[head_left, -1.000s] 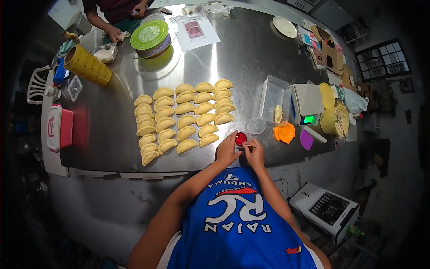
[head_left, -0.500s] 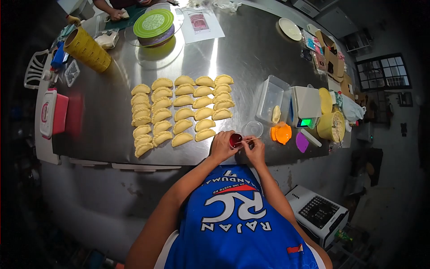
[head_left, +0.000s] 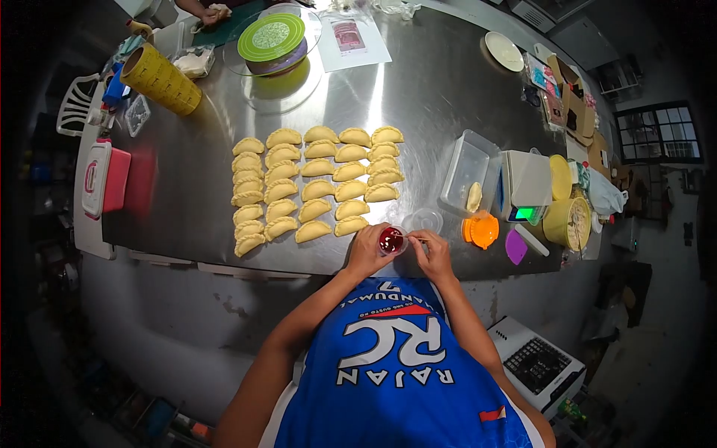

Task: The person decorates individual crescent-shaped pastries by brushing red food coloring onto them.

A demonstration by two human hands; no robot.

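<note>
My left hand (head_left: 367, 251) holds a small clear cup of red liquid (head_left: 390, 240) at the table's near edge. A thin stick (head_left: 412, 237) is pinched in my right hand (head_left: 433, 255), its far end in the cup. Just beyond my hands lies a round clear lid (head_left: 426, 220). Rows of crimped, half-moon dough pieces (head_left: 317, 189) cover the table to the left. On the right, a clear rectangular container (head_left: 469, 168) has one dough piece (head_left: 474, 196) in it.
Right of the container are an orange mould (head_left: 480, 230), a purple scraper (head_left: 515, 246), a scale (head_left: 527, 183) and a yellow tub (head_left: 565, 224). A red box (head_left: 116, 179) stands left. Beyond are a green turntable (head_left: 272, 37), a yellow cup stack (head_left: 160, 78) and another person's hand (head_left: 216, 13).
The whole view has shifted, so the table things appear farther right. The cup seems tilted more toward the camera, with the stick still in it. Both hands keep their hold.
</note>
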